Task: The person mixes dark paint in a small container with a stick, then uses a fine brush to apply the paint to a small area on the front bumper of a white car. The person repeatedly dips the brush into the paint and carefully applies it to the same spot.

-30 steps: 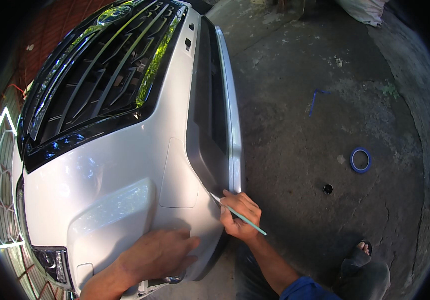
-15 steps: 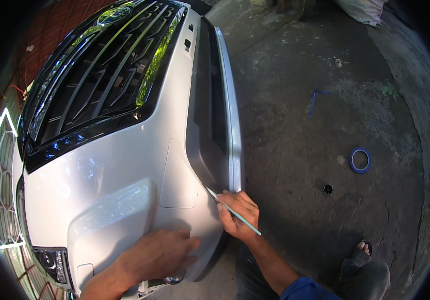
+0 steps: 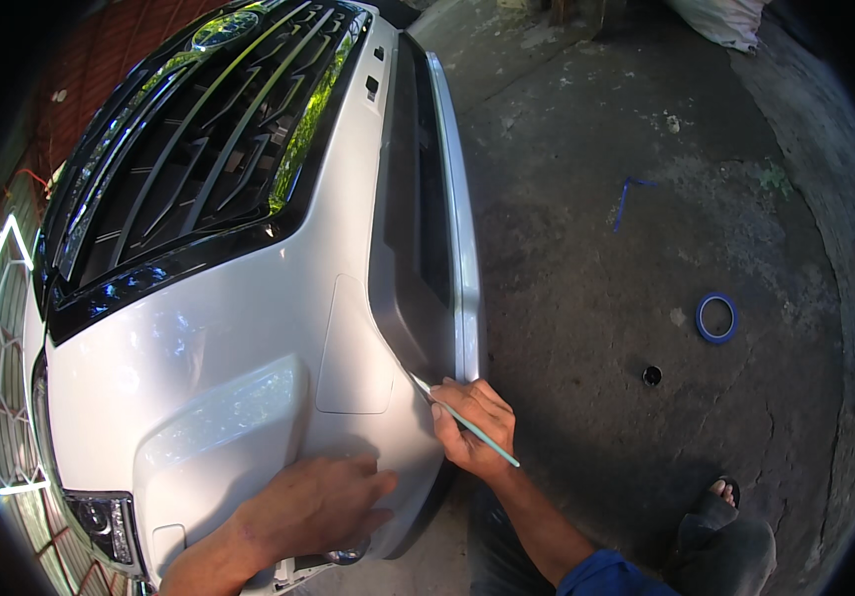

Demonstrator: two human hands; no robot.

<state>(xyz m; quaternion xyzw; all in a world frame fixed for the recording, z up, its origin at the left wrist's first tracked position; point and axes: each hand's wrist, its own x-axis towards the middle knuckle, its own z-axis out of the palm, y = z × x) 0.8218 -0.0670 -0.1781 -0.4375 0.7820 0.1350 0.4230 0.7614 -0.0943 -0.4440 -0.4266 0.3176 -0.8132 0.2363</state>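
Observation:
My right hand pinches a thin paintbrush with a light green handle. The brush's tip meets the seam where the white car bumper borders a dark grey lower trim panel. Its fingers lie against the end of the pale lower edge strip. My left hand is by the bumper's near corner, holding nothing, with its fingers loosely bent and apart. Whether its underside presses on the bumper is hidden.
A black grille fills the car's front at upper left, with a headlight at lower left. On the concrete floor are a roll of blue tape, a small cup of dark liquid and a blue tape scrap.

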